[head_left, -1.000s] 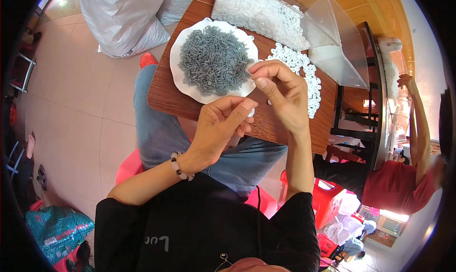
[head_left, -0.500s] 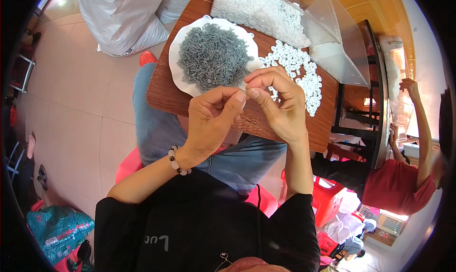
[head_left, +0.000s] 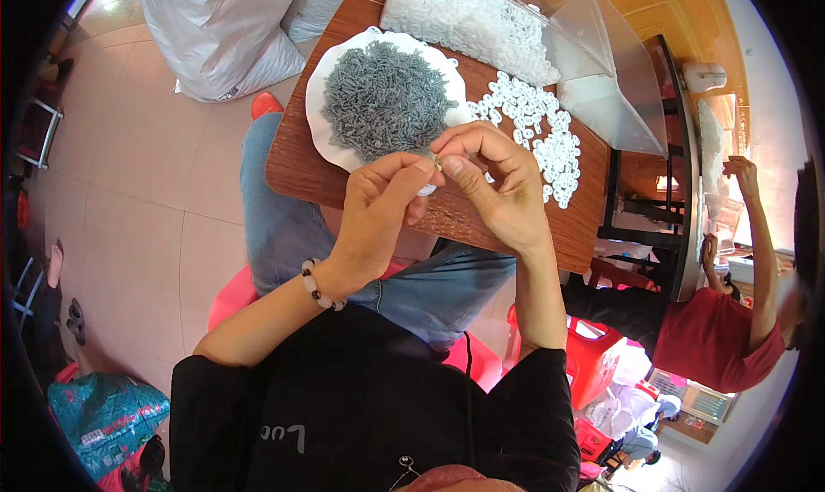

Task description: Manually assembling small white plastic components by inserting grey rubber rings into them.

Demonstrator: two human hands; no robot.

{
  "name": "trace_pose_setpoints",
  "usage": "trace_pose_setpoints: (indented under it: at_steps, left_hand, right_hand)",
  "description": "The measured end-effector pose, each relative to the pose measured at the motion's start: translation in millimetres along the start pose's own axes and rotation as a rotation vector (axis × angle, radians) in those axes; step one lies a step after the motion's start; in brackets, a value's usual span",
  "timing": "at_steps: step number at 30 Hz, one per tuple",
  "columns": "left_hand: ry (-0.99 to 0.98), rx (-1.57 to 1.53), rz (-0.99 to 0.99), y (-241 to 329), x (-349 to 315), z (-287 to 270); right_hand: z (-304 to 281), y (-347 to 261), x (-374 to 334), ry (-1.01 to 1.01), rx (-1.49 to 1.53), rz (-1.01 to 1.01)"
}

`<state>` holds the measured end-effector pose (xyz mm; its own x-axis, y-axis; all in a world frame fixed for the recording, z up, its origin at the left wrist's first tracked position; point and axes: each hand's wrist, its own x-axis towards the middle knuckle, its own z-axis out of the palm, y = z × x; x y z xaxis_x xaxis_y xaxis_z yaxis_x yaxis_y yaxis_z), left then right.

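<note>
Fingers of the left hand pinch a white piece mid-frame; those of the right hand, nearly closed, seem to grip something tiny, mostly hidden. Loose pinching could drop either past the table.

We are wearing a black top with short, wide sleeves; we are showing pale lettering on its front and a thin black cord running lengthwise along the right side; we are sporting a bracelet of round pale and dark beads; we are wearing faded blue jeans; near the neck, we are displaying a small silvery ring.
</note>
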<state>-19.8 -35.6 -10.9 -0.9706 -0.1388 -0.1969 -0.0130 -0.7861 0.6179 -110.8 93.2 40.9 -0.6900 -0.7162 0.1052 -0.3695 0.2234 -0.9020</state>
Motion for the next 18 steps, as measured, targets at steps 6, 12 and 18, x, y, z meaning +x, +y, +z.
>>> trace_pose_setpoints:
  at_steps: [6, 12, 18]
  left_hand:
    - [-0.189, -0.366, -0.247, 4, 3, -6]
    - [0.055, 0.270, 0.192, 3, -1, 10]
    - [0.007, 0.865, 0.679, 8, 2, 5]
  right_hand:
    - [-4, -5, 8, 0.008, -0.308, -0.259]
    - [-9, -4, 4, 0.055, -0.232, -0.159]
    - [-9, -19, -7, 0.070, 0.053, 0.099]
